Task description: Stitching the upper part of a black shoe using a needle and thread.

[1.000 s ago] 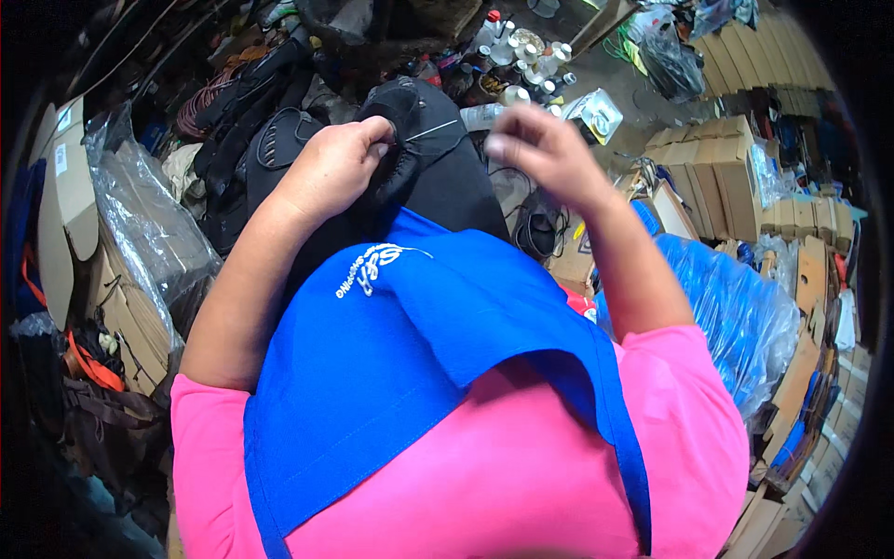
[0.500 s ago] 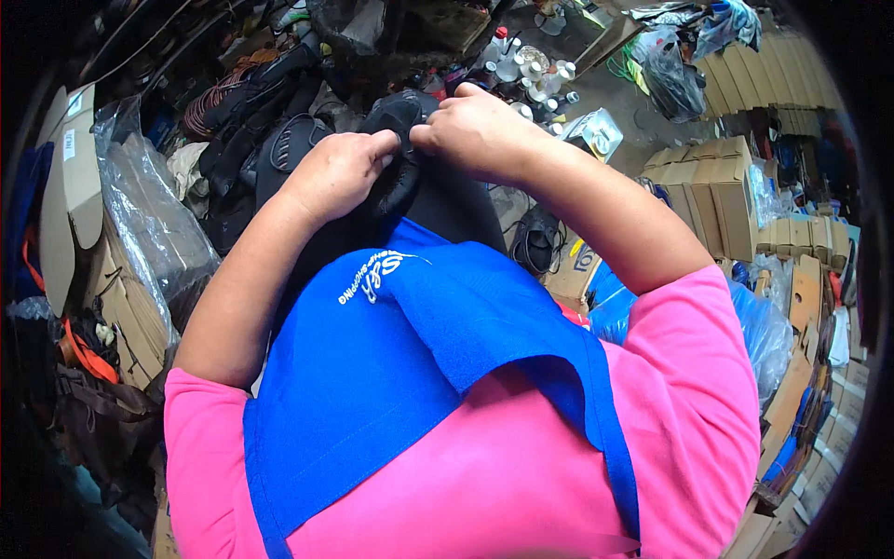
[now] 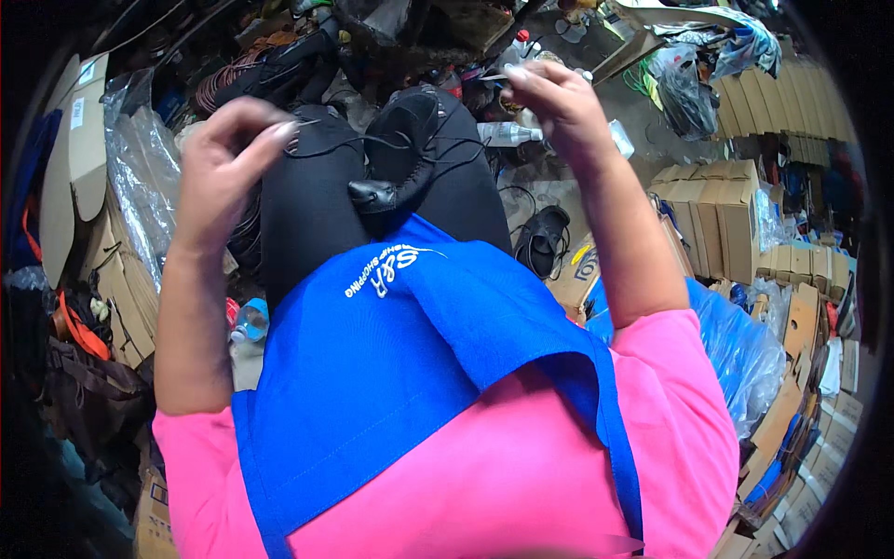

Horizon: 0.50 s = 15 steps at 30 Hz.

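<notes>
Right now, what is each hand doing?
Left hand: fingers pinched shut on thin black thread running to the black leather shoe upper.
Right hand: fingers pinched together; what it holds cannot be told.

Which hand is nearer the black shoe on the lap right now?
Right, narrowly. The right hand is raised just up and right of the black shoe; the left hand is farther out to its left.

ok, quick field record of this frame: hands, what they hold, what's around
left hand: raised, fingertips pinching a dark thread
right hand: raised, fingers pinched together; what it grips is too small to tell
black shoe piece: resting on the lap between the hands, thread running across it
clothing: blue apron over a pink shirt
right side: stacked cardboard boxes, blue plastic bag
left side: clear plastic sheeting
floor: black sandal
</notes>
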### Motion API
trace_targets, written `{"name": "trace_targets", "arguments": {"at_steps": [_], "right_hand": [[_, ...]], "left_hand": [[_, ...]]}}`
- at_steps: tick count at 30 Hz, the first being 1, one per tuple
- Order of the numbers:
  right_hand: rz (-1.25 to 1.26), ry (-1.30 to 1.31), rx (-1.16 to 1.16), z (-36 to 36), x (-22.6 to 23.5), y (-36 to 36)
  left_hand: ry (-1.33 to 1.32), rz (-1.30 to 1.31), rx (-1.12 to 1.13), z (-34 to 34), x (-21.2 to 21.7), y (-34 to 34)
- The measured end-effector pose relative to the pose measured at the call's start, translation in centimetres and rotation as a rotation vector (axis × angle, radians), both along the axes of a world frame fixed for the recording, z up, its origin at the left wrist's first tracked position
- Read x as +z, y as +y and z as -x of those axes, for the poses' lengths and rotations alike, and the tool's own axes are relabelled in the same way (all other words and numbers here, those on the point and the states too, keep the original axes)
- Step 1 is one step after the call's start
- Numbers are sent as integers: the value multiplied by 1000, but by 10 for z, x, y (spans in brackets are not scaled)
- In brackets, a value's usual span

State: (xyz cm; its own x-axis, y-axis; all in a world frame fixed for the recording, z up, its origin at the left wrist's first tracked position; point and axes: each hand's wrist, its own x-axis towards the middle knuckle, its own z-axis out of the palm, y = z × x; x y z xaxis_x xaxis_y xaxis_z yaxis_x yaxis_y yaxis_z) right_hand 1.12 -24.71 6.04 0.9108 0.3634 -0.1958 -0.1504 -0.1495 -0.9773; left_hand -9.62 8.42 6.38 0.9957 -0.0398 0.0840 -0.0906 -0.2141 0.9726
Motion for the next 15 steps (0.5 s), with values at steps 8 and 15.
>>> {"name": "trace_targets", "arguments": {"at_steps": [8, 15], "right_hand": [[94, -302, 577, 39, -4, 54], [1027, -307, 90, 27, -59, -161]], "left_hand": [[210, 208, -559, 11, -1, -58], [-25, -880, 281, 39, 3, 205]]}}
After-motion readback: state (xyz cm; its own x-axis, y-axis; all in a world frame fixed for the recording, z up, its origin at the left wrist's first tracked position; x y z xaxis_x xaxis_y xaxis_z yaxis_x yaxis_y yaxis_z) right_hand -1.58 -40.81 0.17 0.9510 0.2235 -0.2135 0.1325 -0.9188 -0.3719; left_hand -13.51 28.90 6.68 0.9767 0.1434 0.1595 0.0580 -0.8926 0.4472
